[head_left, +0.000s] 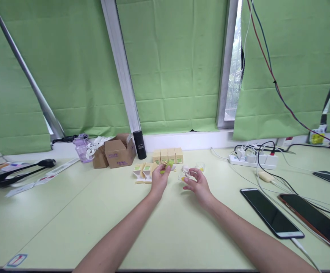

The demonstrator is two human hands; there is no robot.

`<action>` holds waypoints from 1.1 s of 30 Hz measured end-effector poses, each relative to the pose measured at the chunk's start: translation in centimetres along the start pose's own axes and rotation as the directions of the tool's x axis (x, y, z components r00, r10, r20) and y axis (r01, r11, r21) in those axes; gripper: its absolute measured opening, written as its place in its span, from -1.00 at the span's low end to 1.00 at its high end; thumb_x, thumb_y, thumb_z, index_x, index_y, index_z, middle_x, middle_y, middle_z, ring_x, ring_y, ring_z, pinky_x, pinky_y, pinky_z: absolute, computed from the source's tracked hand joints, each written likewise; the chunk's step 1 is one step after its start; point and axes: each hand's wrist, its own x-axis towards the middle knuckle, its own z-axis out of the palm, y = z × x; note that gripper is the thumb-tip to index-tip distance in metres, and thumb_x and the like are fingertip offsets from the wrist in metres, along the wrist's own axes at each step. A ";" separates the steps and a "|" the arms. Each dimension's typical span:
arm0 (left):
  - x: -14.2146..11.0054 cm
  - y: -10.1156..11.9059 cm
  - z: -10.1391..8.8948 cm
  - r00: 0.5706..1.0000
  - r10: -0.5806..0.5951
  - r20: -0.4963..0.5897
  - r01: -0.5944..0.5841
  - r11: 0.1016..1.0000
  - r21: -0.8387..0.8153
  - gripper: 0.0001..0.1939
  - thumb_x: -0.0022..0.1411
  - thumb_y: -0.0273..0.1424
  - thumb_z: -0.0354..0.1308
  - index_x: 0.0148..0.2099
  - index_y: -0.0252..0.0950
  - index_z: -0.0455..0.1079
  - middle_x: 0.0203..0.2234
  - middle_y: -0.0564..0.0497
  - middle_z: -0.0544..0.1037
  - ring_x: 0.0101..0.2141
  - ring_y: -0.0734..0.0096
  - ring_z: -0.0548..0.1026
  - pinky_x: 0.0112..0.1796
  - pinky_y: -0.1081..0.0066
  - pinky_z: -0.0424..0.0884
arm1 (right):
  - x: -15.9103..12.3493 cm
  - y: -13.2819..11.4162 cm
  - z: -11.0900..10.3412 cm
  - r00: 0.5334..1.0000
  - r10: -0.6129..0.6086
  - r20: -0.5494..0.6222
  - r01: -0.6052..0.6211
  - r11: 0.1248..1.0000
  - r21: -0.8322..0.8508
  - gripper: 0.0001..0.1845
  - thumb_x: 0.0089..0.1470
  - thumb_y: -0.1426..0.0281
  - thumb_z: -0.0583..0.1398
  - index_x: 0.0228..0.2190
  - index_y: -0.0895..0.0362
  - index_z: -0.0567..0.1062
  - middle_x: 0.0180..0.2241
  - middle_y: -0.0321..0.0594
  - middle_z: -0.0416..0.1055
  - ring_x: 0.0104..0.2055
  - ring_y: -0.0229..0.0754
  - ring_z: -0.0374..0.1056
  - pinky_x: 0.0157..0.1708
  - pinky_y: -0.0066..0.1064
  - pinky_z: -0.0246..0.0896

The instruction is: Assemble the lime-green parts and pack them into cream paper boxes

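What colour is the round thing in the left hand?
The round thing in the left hand is light green, as the head view shows.

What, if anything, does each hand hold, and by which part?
The left hand holds a small green item, thumb against its near side; the right hand seems to pinch a small clear piece, exact part unclear.
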 end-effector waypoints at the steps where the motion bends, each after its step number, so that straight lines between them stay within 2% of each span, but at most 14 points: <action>1: 0.0 0.2 0.2 1.000 -0.018 0.014 0.018 1.000 0.005 -0.56 0.19 -0.01 0.30 -0.18 -0.32 0.58 -0.23 -0.12 0.65 -0.18 0.20 0.55 -0.14 0.29 0.46 | 0.0 0.0 0.1 1.000 -0.004 -0.004 0.004 1.000 -0.006 -0.37 -0.25 0.18 0.54 -0.17 -0.01 0.40 -0.09 -0.23 0.42 -0.17 -0.10 0.48 -0.37 -0.23 0.58; 6: -0.6 0.2 1.1 0.997 -0.056 0.053 0.058 0.998 -0.028 -0.53 0.17 0.00 0.30 -0.18 -0.34 0.61 -0.22 -0.14 0.67 -0.17 0.17 0.56 -0.10 0.26 0.46 | -0.4 -0.4 0.5 1.000 0.007 0.026 -0.007 1.000 0.018 -0.42 -0.20 0.11 0.53 -0.20 0.01 0.43 -0.13 -0.24 0.46 -0.16 -0.09 0.48 -0.32 -0.18 0.59; 12: -1.5 -0.5 1.3 0.993 -0.079 0.082 0.082 0.996 -0.027 -0.52 0.17 0.03 0.30 -0.21 -0.32 0.60 -0.24 -0.13 0.66 -0.18 0.18 0.56 -0.15 0.28 0.45 | -0.5 -0.5 0.3 0.993 0.042 0.108 -0.062 0.981 0.184 -0.44 -0.19 0.17 0.55 -0.19 0.01 0.49 -0.19 -0.25 0.53 -0.15 -0.05 0.56 -0.18 -0.17 0.54; 20: -2.1 -0.7 1.0 0.987 -0.109 0.117 0.117 0.991 -0.066 -0.48 0.17 0.08 0.28 -0.22 -0.34 0.57 -0.27 -0.12 0.64 -0.22 0.21 0.54 -0.23 0.33 0.44 | -0.6 -0.4 0.3 0.979 0.048 0.197 -0.101 0.958 0.269 -0.52 -0.09 0.12 0.49 -0.18 0.04 0.55 -0.11 -0.19 0.58 -0.16 -0.01 0.59 -0.16 -0.14 0.53; 26: -2.4 -0.8 0.7 0.988 -0.092 0.124 0.101 0.993 -0.069 -0.48 0.15 0.06 0.31 -0.21 -0.35 0.57 -0.28 -0.12 0.64 -0.22 0.20 0.56 -0.20 0.32 0.46 | -1.0 -0.2 0.4 0.977 0.041 0.210 -0.089 0.971 0.221 -0.51 -0.13 0.18 0.53 -0.18 0.04 0.55 -0.13 -0.24 0.53 -0.18 -0.08 0.56 -0.09 -0.10 0.54; 33: -2.7 -0.7 0.5 0.986 -0.077 0.147 0.092 0.990 -0.103 -0.51 0.13 0.01 0.35 -0.16 -0.35 0.59 -0.25 -0.14 0.65 -0.18 0.16 0.58 -0.17 0.29 0.49 | -1.1 0.1 0.2 0.979 0.059 0.194 -0.071 0.996 0.056 -0.46 -0.16 0.15 0.54 -0.20 0.02 0.46 -0.12 -0.22 0.49 -0.09 -0.03 0.52 -0.15 -0.05 0.57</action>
